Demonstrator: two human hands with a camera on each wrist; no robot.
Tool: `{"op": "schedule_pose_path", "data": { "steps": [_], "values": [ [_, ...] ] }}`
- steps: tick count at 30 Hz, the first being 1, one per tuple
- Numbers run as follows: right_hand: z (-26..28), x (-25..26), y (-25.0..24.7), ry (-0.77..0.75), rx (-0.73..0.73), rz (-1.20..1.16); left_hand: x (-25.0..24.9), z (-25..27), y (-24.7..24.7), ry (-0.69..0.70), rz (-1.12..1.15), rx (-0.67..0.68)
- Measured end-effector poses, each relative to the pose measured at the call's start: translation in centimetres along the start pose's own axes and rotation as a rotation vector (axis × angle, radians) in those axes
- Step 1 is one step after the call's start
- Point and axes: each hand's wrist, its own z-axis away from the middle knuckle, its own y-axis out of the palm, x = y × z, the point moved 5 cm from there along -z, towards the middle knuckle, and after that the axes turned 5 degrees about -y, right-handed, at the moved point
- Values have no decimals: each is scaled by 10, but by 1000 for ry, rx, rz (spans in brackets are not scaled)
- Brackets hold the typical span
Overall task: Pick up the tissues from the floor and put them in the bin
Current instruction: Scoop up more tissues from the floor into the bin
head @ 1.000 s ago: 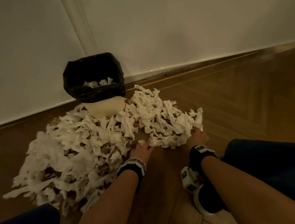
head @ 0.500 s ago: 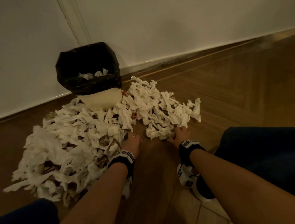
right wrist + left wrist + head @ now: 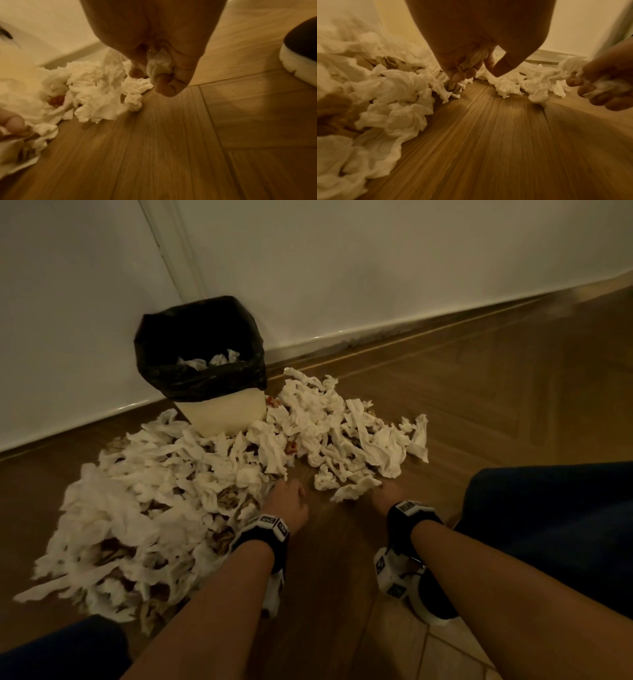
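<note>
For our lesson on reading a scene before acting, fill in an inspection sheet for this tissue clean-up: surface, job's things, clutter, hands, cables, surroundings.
Surface: wooden floor, bare strip between the two hands.
Job's things: tissues heaped on the floor in front of and beside the bin; bin lined with a black bag, a few tissues inside.
Clutter: brownish and reddish scraps mixed into the heap.
Hands: left hand grips tissue at the heap's edge; right hand grips a wad of tissue.
Cables: nothing seen.
Surroundings: white wall and skirting behind the bin; a shoe near the right wrist.
</note>
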Motion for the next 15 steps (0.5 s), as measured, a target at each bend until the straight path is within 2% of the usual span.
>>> {"op": "schedule_pose_path", "data": {
  "steps": [3, 5, 7, 9, 12, 15],
  "values": [
    [4, 6, -4, -3, 46, -194, 0, 2, -11, 10, 6, -47],
    [8, 9, -9, 40, 16, -418, 1, 4, -17, 11, 11, -51],
    [9, 10, -15, 108, -14, -546, 4, 7, -23, 6, 20, -40],
    [11, 17, -20, 120, 0, -552, 7, 11, -29, -3, 35, -47],
    [16, 29, -30, 96, -53, -604, 13, 16, -36, -20, 37, -82],
    [19, 36, -29, 115, -10, -720, 20, 18, -39, -34, 55, -82]
  ]
}}
